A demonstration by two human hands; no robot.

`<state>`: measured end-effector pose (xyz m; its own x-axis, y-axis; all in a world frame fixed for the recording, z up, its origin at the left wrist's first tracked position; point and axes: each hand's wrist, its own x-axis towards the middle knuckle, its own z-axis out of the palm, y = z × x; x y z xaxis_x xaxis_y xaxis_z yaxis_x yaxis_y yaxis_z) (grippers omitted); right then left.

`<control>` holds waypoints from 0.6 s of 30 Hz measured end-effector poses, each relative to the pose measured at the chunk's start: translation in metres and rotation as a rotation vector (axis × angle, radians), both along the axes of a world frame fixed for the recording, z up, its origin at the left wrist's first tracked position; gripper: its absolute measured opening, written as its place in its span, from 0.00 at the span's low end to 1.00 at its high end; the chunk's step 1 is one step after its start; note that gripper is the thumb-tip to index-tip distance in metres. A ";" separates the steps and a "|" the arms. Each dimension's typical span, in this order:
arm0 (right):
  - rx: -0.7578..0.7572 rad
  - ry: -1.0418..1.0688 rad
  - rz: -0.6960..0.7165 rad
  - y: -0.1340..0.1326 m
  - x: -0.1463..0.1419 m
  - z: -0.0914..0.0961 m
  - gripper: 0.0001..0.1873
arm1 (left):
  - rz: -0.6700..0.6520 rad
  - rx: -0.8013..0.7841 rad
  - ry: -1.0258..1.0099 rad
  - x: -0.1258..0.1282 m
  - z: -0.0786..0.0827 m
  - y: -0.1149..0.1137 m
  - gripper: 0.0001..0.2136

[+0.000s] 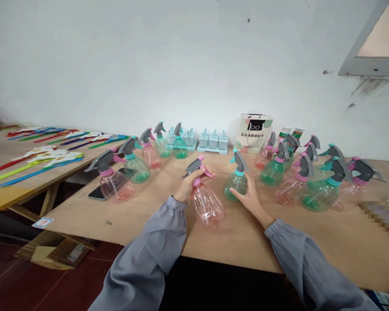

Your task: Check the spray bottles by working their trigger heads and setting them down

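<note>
My left hand (188,183) is closed round the neck of a pink spray bottle (209,207) with a grey and pink trigger head. The bottle tilts slightly, near the front of the table. To its right, my right hand (250,194) grips the body of a green spray bottle (235,183) with a turquoise collar, thumb in front and fingers behind. That bottle stands about upright. Beyond my left hand are a clear pink spray bottle (116,185) and a green spray bottle (136,168). A cluster of several more, including a pink spray bottle (290,190), stands on the right.
Along the wall sit pale blue ice-pop moulds (213,141) and a paper bag (253,134). A phone (97,193) lies behind the left bottle. Colourful long-handled plastic items (42,166) cover the left table. An open cardboard box (53,252) is on the floor.
</note>
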<state>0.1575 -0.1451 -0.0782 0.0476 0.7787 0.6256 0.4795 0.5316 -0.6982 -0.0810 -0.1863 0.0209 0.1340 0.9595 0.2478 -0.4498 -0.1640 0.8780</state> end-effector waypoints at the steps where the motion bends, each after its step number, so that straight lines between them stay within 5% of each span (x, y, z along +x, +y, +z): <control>1: 0.001 -0.003 0.001 0.000 0.000 0.000 0.45 | -0.001 0.003 -0.015 0.000 0.000 0.000 0.13; 7: 0.000 -0.003 -0.004 -0.001 0.000 0.000 0.44 | 0.129 0.057 0.050 0.002 -0.001 0.005 0.14; 13: -0.011 0.006 0.005 -0.002 -0.002 0.000 0.45 | 0.658 0.271 0.539 -0.032 0.003 0.019 0.09; 18: -0.002 0.005 0.016 -0.002 -0.002 0.001 0.45 | 0.995 0.200 0.782 -0.077 -0.005 0.045 0.10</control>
<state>0.1558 -0.1471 -0.0776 0.0387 0.7806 0.6238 0.4676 0.5375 -0.7017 -0.1576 -0.1408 0.0156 -0.4421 0.6850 0.5790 0.5639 -0.2897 0.7733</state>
